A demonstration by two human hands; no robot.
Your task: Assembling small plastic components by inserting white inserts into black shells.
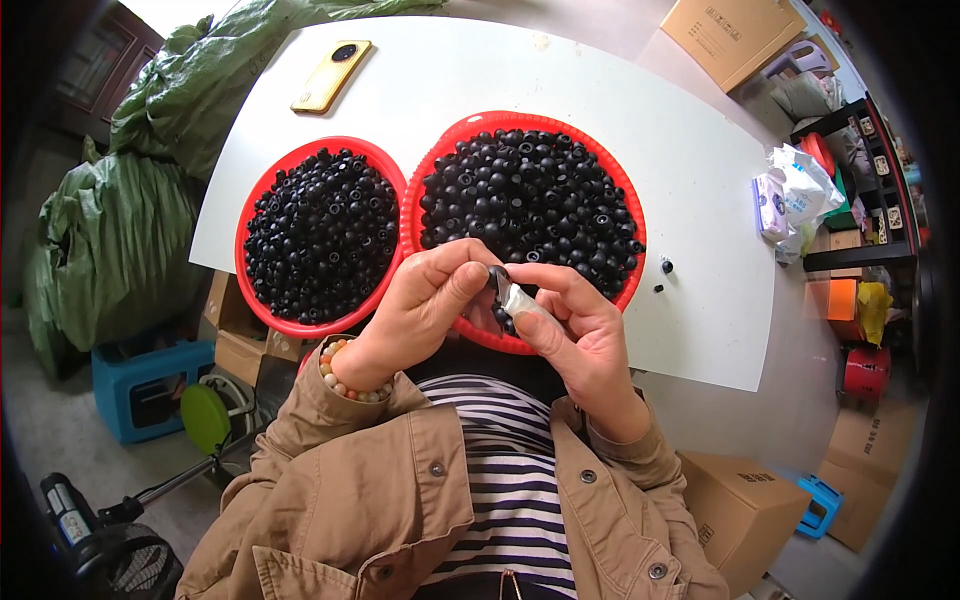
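Above the near edge of the right red basket (608, 160), my two hands meet. My left hand (430, 295), with a bead bracelet (345, 378) at the wrist, pinches a small round black plastic piece (497, 272) between thumb and fingertips. My right hand (580, 335) grips a small blade with a white wrapped handle (524, 302); the blade lies against the black piece. Many black pieces (520, 190) fill this basket, some showing a hollow opening. A smaller red basket (243, 240) on the left holds similar, smaller-looking black pieces (322, 235).
Both baskets stand on a white table (690, 180). A gold phone (332, 77) lies at its far left. Two loose black bits (667, 267) sit right of the baskets. A tissue pack (770, 207) lies at the right edge. Green sacks (110, 240) and cardboard boxes (745, 510) surround the table.
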